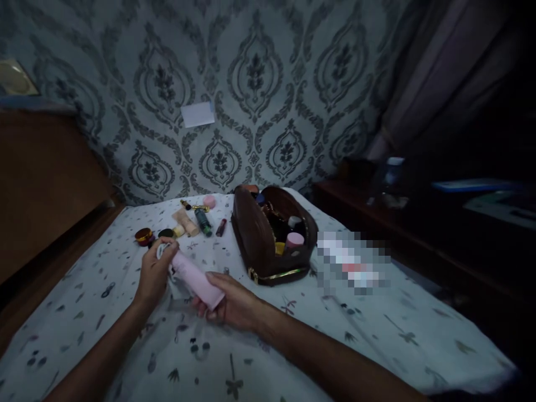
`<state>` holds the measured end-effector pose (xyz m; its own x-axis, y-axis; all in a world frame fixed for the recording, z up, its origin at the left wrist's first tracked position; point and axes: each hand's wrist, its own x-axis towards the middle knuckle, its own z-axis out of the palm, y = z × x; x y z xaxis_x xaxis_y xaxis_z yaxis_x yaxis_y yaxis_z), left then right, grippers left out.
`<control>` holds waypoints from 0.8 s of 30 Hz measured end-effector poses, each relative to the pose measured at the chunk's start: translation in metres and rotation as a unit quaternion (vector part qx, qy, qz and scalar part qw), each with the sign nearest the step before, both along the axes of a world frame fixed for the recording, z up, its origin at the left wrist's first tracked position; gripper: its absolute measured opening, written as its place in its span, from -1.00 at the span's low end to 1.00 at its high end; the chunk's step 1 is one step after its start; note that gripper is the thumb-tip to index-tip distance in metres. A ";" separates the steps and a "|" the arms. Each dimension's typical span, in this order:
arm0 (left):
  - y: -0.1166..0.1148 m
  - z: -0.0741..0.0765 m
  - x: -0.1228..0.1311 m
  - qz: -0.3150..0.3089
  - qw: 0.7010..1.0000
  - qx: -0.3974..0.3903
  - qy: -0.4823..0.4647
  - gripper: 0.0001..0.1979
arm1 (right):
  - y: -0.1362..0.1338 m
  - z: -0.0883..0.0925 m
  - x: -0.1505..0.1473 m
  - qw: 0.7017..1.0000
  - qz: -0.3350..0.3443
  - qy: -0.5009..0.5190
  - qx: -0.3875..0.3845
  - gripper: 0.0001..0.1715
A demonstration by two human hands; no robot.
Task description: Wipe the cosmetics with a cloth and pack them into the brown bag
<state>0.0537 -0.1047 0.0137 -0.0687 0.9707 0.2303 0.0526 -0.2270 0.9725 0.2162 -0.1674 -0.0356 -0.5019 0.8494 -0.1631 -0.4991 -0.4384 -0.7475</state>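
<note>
A pink tube (pixel 195 277) is held tilted above the patterned white sheet, between both hands. My left hand (pixel 156 267) is closed on its upper left end, where a whitish cap shows between the fingers. Around the lower right end, my right hand (pixel 234 301) has its thumb on top and its fingers beneath. To the right of the hands, a brown bag (pixel 255 234) stands unzipped, with a pink-lidded jar (pixel 295 240) and other small containers inside. Beyond my left hand lie a green bottle (pixel 203 222), a beige tube (pixel 185 222) and a red jar with a gold rim (pixel 144 237).
A small dark red tube (pixel 221 227) and a pink round item (pixel 209 201) lie near the wall end of the sheet (pixel 234 357). Right of the bag is a blurred-out object (pixel 352 262). A wooden board (pixel 46 184) stands at left, a dark ledge (pixel 360 206) at right.
</note>
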 end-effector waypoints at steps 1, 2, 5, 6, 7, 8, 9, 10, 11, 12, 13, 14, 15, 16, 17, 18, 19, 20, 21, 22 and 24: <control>-0.002 0.003 0.004 0.006 1.000 -0.012 -0.026 -0.62 | 0.000 0.001 0.001 1.000 -0.013 -0.014 0.023 -0.42; -0.005 0.005 0.009 0.008 0.998 -0.026 -0.051 -0.59 | -0.001 0.002 0.001 0.997 -0.040 -0.037 0.055 -0.43; -0.020 0.009 0.026 -0.008 0.993 -0.074 -0.094 -0.52 | -0.004 0.010 0.004 0.965 -0.135 -0.134 0.179 -0.48; -0.026 0.009 0.033 -0.017 0.992 -0.082 -0.093 -0.49 | -0.006 0.015 0.005 0.946 -0.164 -0.166 0.226 -0.52; -0.033 0.008 0.040 -0.025 0.993 -0.083 -0.081 -0.46 | -0.008 0.020 0.006 0.922 -0.195 -0.195 0.273 -0.56; -0.039 0.008 0.046 -0.027 0.995 -0.075 -0.057 -0.44 | -0.010 0.025 0.007 0.893 -0.228 -0.221 0.318 -0.58; -0.045 0.006 0.052 -0.024 0.998 -0.061 -0.025 -0.43 | -0.012 0.031 0.008 0.863 -0.261 -0.244 0.357 -0.59; -0.050 0.005 0.057 -0.020 0.999 -0.045 0.012 -0.42 | -0.014 0.036 0.010 0.832 -0.294 -0.268 0.386 -0.58; -0.054 0.004 0.061 -0.016 0.998 -0.031 0.047 -0.43 | -0.016 0.041 0.012 0.805 -0.321 -0.293 0.405 -0.56; -0.057 0.003 0.064 -0.017 0.997 -0.020 0.076 -0.43 | -0.017 0.045 0.015 0.782 -0.339 -0.318 0.414 -0.54; -0.059 0.001 0.066 -0.021 0.995 -0.014 0.099 -0.44 | -0.019 0.048 0.018 0.765 -0.349 -0.343 0.419 -0.52; -0.060 0.000 0.066 -0.024 0.993 -0.009 0.119 -0.44 | -0.020 0.051 0.021 0.753 -0.352 -0.364 0.420 -0.51; -0.060 0.000 0.065 -0.027 0.990 0.000 0.139 -0.45 | -0.022 0.053 0.025 0.744 -0.352 -0.381 0.421 -0.50; -0.059 -0.001 0.063 -0.036 0.986 0.015 0.163 -0.45 | -0.024 0.056 0.029 0.738 -0.351 -0.392 0.423 -0.49; -0.057 -0.001 0.061 -0.052 0.980 0.035 0.191 -0.46 | -0.027 0.057 0.033 0.733 -0.351 -0.399 0.426 -0.49; -0.054 0.000 0.058 -0.075 0.972 0.055 0.217 -0.47 | -0.029 0.059 0.038 0.727 -0.352 -0.403 0.430 -0.49; -0.050 0.001 0.054 -0.104 0.963 0.071 0.237 -0.48 | -0.033 0.061 0.043 0.721 -0.355 -0.406 0.435 -0.50; -0.045 0.002 0.051 -0.133 0.954 0.087 0.254 -0.49 | -0.037 0.062 0.049 0.716 -0.357 -0.407 0.440 -0.51; -0.040 0.002 0.047 -0.161 0.941 0.105 0.277 -0.50 | -0.041 0.064 0.055 0.711 -0.359 -0.407 0.447 -0.52; -0.034 0.003 0.043 -0.181 0.925 0.127 0.309 -0.51 | -0.045 0.066 0.061 0.706 -0.361 -0.406 0.454 -0.52; -0.021 0.001 0.036 -0.190 0.872 0.183 0.413 -0.58 | -0.053 0.069 0.074 0.697 -0.367 -0.407 0.462 -0.52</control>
